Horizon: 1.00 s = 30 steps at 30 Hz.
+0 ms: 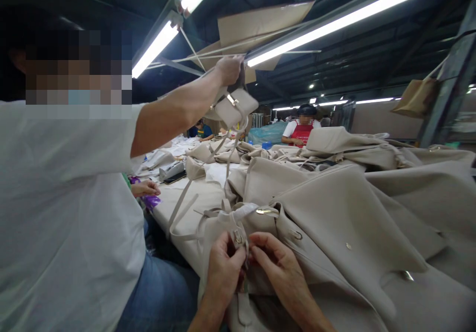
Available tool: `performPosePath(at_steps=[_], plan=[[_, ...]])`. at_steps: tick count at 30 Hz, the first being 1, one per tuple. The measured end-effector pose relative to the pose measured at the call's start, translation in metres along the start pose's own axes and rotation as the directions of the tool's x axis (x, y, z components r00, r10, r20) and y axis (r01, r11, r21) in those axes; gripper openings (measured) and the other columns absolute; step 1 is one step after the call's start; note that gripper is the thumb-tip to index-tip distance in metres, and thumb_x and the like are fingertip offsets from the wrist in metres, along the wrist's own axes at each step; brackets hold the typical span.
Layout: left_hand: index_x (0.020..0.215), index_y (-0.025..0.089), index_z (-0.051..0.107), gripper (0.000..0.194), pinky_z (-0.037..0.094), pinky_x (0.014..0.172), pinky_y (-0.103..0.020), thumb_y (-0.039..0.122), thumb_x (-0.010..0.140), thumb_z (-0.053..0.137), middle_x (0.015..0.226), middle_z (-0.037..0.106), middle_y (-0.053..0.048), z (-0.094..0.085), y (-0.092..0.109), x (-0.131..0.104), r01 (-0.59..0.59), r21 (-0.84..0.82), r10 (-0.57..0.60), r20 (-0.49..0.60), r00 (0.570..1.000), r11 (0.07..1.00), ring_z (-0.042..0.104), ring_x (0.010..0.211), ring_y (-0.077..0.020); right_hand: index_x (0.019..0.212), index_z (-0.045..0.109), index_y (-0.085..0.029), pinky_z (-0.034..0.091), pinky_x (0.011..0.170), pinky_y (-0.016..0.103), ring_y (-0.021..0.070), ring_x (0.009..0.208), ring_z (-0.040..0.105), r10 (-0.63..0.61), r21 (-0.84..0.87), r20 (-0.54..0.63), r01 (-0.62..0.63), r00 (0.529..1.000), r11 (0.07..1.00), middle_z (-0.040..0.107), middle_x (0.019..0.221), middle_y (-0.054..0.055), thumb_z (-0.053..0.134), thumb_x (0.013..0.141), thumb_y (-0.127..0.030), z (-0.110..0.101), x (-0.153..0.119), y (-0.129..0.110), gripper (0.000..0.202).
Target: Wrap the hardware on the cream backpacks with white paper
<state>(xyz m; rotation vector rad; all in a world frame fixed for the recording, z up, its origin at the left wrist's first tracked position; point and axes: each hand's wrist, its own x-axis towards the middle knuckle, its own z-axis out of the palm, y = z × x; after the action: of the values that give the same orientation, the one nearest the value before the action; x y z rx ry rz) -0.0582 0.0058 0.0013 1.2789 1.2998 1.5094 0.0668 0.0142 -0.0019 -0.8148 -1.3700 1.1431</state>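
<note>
"Where's the piece being handled?"

"Bottom centre: a pale beige leather bag [212,228], lying on the cloth-covered bench [167,205]. The left hand [221,267] has its grip closed on a strap tab with a gold-coloured metal fitting [238,237], seemingly to steady it and keep the fitting facing up."

"And the right hand [284,267]?"

"Its fingertips are bunched at the tab's right edge. I can't tell whether that grip pinches anything; being so close probably allows fine finger work."

"What's in the way?"

"A heap of beige leather bags [330,208] crowds the right side, right up to the wrist. A thin beige strap [180,208] loops out on the left. At upper centre, a co-worker's raised hand [230,70] holds up a small beige flap bag [238,107], away from both hands."
</note>
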Motion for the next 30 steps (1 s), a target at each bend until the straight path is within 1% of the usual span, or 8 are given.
performPosePath(at_steps=[8,13,18,21,23,26,28,30], plan=[[0.085,0.014,0.061,0.023,0.041,0.044,-0.018,0.028,0.068,0.064,0.069,0.061,0.0,-0.013,-0.005,0.005,0.093,-0.134,-0.069,0.171,0.983,0.987,0.053,0.056,-0.012,0.082,0.065,-0.017,0.047,0.055,0.025,0.0131,0.058,0.055,0.181,0.044,0.107,-0.186,0.978,0.981,0.064,0.068,0.0,0.072,0.065,-0.035,0.004,0.014,-0.003,0.026],[0.1,0.018,0.053,0.029,0.051,0.066,-0.023,0.02,0.073,0.064,0.084,0.068,-0.002,-0.013,0.0,-0.007,0.022,-0.201,0.017,0.192,0.981,0.979,0.065,0.076,-0.0167,0.083,0.059,-0.019,0.038,0.043,0.021,0.0112,0.05,0.047,0.205,0.027,-0.002,-0.205,0.979,0.978,0.055,0.059,-0.005,0.07,0.061,-0.037,0.009,0.013,-0.005,0.031],[0.114,0.022,0.042,0.044,0.054,0.068,-0.028,0.015,0.076,0.063,0.084,0.071,-0.003,-0.008,0.0,-0.019,-0.048,0.043,0.045,0.068,0.997,0.998,0.07,0.077,-0.0209,0.072,0.054,-0.02,0.037,0.044,0.021,0.01,0.05,0.046,0.133,0.004,-0.039,-0.133,0.99,0.991,0.052,0.06,-0.006,0.068,0.062,-0.031,0.011,0.013,-0.002,0.021],[0.12,0.023,0.042,0.044,0.052,0.065,-0.029,0.011,0.079,0.054,0.076,0.068,0.0,-0.009,-0.004,-0.025,-0.139,0.231,0.154,-0.051,0.987,0.963,0.068,0.068,-0.0204,0.066,0.051,-0.022,0.035,0.042,0.022,0.0097,0.047,0.042,0.069,-0.043,-0.081,-0.072,0.994,0.996,0.048,0.056,-0.007,0.067,0.064,-0.032,0.012,0.014,-0.003,0.019],[0.117,0.023,0.05,0.039,0.052,0.067,-0.03,0.008,0.081,0.049,0.078,0.067,-0.001,-0.01,-0.007,-0.027,-0.264,0.386,0.311,-0.063,0.948,0.884,0.067,0.069,-0.0203,0.065,0.052,-0.021,0.035,0.043,0.022,0.0102,0.048,0.042,0.042,-0.083,-0.081,-0.048,0.996,0.995,0.049,0.055,-0.006,0.066,0.065,-0.033,0.012,0.015,-0.003,0.018],[0.102,0.022,0.063,0.031,0.051,0.069,-0.031,0.006,0.083,0.044,0.084,0.067,-0.006,-0.013,-0.01,-0.025,-0.451,0.617,0.512,0.089,0.854,0.645,0.067,0.075,-0.0214,0.066,0.054,-0.021,0.036,0.042,0.023,0.011,0.048,0.043,0.043,-0.108,-0.06,-0.049,0.997,0.993,0.05,0.056,-0.005,0.065,0.066,-0.034,0.012,0.015,-0.001,0.017],[0.09,0.02,0.066,0.03,0.051,0.066,-0.031,0.003,0.081,0.042,0.08,0.064,-0.006,-0.014,-0.009,-0.022,-0.499,0.717,0.574,0.168,0.801,0.486,0.064,0.072,-0.0214,0.067,0.055,-0.021,0.037,0.042,0.023,0.0111,0.047,0.043,0.028,-0.124,-0.06,-0.036,0.998,0.992,0.05,0.055,-0.005,0.063,0.067,-0.033,0.011,0.014,0.001,0.014],[0.08,0.02,0.065,0.03,0.05,0.064,-0.03,0.002,0.078,0.042,0.076,0.062,-0.006,-0.014,-0.003,-0.018,-0.503,0.757,0.586,0.2,0.785,0.416,0.062,0.07,-0.0209,0.068,0.056,-0.021,0.038,0.043,0.024,0.0113,0.048,0.044,-0.004,-0.156,-0.061,-0.006,0.998,0.988,0.051,0.056,-0.004,0.062,0.068,-0.03,0.01,0.014,0.004,0.011]])
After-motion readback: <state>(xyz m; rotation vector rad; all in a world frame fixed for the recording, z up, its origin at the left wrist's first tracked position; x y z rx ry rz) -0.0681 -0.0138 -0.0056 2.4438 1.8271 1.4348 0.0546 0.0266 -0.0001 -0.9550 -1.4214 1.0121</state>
